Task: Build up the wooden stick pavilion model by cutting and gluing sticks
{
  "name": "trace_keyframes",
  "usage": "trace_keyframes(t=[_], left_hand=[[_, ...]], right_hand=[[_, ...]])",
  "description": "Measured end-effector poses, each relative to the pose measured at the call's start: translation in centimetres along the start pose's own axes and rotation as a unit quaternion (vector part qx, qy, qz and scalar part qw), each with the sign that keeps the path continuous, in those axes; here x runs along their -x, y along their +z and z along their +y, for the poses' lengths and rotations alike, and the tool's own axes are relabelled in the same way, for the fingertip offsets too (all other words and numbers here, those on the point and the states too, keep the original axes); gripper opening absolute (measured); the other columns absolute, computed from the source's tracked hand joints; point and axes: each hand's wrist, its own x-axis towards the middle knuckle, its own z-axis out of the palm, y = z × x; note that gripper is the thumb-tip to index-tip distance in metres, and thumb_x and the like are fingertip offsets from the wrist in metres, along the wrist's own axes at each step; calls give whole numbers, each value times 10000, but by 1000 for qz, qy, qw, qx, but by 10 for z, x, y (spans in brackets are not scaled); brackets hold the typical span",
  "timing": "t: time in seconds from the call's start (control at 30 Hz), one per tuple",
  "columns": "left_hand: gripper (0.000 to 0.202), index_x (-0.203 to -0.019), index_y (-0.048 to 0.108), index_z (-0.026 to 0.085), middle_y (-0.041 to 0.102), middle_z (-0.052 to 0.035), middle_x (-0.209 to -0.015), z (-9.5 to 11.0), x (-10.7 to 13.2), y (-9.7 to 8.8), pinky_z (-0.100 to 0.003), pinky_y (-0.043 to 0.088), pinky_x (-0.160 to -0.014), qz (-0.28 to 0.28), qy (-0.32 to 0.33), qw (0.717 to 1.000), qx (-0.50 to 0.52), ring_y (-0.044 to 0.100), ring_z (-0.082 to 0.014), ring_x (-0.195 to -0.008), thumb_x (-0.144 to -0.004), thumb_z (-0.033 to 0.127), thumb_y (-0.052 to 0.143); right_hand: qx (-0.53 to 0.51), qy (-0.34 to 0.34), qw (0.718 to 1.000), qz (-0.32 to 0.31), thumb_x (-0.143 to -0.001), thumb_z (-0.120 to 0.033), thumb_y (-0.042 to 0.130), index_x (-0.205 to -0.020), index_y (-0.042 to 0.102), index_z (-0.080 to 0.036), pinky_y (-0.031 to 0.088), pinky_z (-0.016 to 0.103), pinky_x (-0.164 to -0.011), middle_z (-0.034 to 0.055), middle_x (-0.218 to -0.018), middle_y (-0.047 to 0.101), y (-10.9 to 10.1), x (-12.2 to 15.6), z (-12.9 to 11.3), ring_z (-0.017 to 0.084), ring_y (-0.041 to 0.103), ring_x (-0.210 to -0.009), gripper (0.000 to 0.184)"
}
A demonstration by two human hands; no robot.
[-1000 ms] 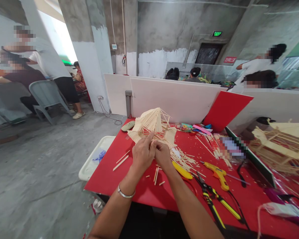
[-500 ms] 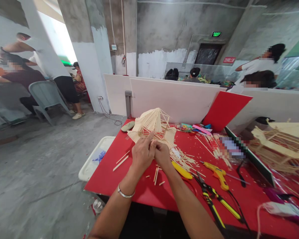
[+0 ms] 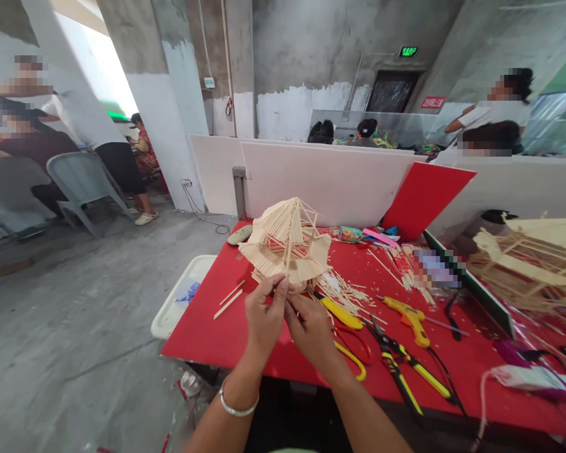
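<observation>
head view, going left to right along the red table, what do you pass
white tray → loose sticks → left hand → right hand → yellow-handled scissors → yellow glue gun → stick frame model

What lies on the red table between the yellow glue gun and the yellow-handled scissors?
In the head view, only bare red table with a few loose thin wooden sticks lies between the glue gun and the scissors; no other tool sits there.
</observation>
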Motion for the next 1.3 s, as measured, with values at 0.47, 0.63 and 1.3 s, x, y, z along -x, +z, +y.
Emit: trace_keyframes(t=[0.47, 0.63, 1.3], left_hand=[[199, -903, 721, 199, 691, -26, -797, -72, 79, 23, -242, 484, -686, -199, -46, 968, -144, 631, -145, -728, -929, 311, 559], [245, -924, 733, 219, 673, -55, -931, -98, 74, -3, -255, 458, -715, -171, -31, 917, -358, 624, -163, -800, -950, 317, 510], [304, -913, 733, 223, 651, -87, -901, -133, 56, -19, -340, 394, -773, -104, 25, 820, -562, 546, -248, -893, -968, 350, 462]], right_hand=[[81, 162, 972, -150, -991, -322, 456, -993, 709, -222, 484, 269, -775, 46, -945, 734, -36, 132, 48, 161, 660, -861, 272], [233, 188, 950, -86, -993, -368, 462, -1064, 716, -233, 470, 283, -858, 47, -1047, 741, -54, 145, 75, 176, 665, -968, 296], [381, 202, 881, -195, -885, -211, 523, -1346, 561, -193, 452, 358, -839, 135, -1074, 610, -74, 133, 99, 255, 562, -977, 462]])
